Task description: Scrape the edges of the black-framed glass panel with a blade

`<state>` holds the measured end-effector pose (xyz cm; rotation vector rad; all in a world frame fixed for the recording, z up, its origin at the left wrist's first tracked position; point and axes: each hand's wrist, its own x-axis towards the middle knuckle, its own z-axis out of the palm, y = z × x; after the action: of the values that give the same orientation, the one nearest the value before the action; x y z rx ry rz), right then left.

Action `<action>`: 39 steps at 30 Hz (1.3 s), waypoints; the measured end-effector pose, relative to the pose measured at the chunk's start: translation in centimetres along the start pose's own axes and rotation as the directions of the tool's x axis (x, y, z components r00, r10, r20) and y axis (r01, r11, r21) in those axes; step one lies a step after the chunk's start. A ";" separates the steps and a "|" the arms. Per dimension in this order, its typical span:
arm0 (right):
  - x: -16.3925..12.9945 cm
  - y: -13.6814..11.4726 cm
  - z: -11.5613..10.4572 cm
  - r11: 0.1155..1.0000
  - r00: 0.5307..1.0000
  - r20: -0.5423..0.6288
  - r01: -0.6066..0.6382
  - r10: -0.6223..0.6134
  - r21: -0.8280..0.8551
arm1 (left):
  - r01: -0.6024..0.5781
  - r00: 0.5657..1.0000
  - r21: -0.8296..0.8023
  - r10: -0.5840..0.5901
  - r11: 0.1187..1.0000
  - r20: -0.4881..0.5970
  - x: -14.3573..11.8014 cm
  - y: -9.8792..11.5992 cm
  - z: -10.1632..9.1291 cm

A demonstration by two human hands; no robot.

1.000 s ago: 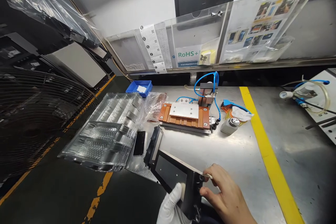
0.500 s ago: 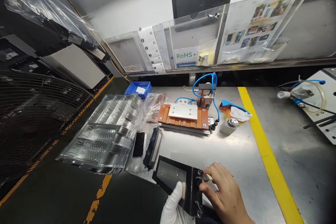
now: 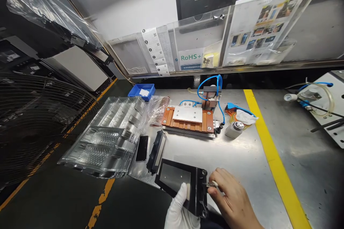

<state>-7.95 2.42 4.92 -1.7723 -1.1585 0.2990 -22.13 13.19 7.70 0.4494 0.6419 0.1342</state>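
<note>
Wearing a white glove, my left hand (image 3: 178, 207) grips a black plastic housing (image 3: 197, 177) with a grey window panel, the thumb pressed on its face. The housing is tilted over the front edge of the bench. My bare right hand (image 3: 232, 196) pinches a small tool (image 3: 212, 184) with a pale handle and a metallic tip. Its tip is at the right edge of the housing, between the two round corner holes; whether it touches is hard to make out. A second black part (image 3: 156, 152), long and narrow, lies just beyond the housing.
Left of the long part are a phone (image 3: 142, 148) and stacked clear plastic trays (image 3: 107, 136). Behind stand an orange-brown fixture (image 3: 188, 120) with blue air hoses, a blue bin (image 3: 141, 92) and a white bottle (image 3: 234, 129). Yellow tape (image 3: 271, 150) crosses the bench at right.
The small tool has shifted from near the upper corner hole slightly down the housing's right edge. The housing has tilted a little; my left hand keeps its grip.
</note>
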 end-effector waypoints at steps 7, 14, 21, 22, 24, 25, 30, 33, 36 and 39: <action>-0.9 -1.5 0.9 0.997 0.998 -0.001 -0.067 0.068 0.044 | -0.067 0.997 -0.124 0.062 0.990 -0.044 0.4 0.8 0.4; -1.0 0.3 1.9 0.960 0.927 -0.355 0.015 -0.118 -0.281 | -0.087 0.994 -0.174 0.074 0.981 -0.078 0.4 1.0 1.1; -0.8 -1.6 0.6 0.908 0.981 -0.037 -0.161 0.189 0.387 | -0.107 0.988 -0.183 0.084 0.977 -0.128 0.7 0.9 0.3; -0.8 -1.6 0.5 0.912 0.989 0.054 -0.149 0.139 0.383 | -0.111 0.987 -0.184 0.087 0.977 -0.137 0.6 0.9 0.1; -0.9 -1.3 0.7 0.959 0.993 0.113 -0.049 0.018 0.278 | -0.112 0.984 -0.182 0.084 0.977 -0.154 0.5 0.8 -0.3; -0.9 -1.0 0.9 0.977 0.994 0.106 0.007 -0.030 0.214 | -0.108 0.984 -0.179 0.079 0.978 -0.160 0.5 0.8 -0.3; -0.4 -0.8 1.3 0.992 0.992 0.053 0.116 -0.118 0.041 | -0.121 0.982 -0.140 0.098 0.983 -0.159 0.4 0.8 0.7; 0.0 -1.1 1.2 0.987 0.987 0.019 0.159 -0.159 0.019 | -0.147 0.978 -0.122 0.126 0.982 -0.164 0.6 0.8 1.3; 0.1 -1.2 1.1 0.978 0.978 0.000 0.207 -0.207 -0.029 | -0.171 0.972 -0.108 0.149 0.979 -0.183 0.6 0.6 0.9; 0.4 -1.3 1.2 0.957 0.958 -0.072 0.269 -0.278 -0.109 | -0.213 0.957 -0.099 0.187 0.972 -0.223 0.4 0.4 -0.1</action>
<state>-9.24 3.54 5.49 -1.6648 -1.3566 -0.0005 -21.84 13.64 7.58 0.3834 0.7926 0.4173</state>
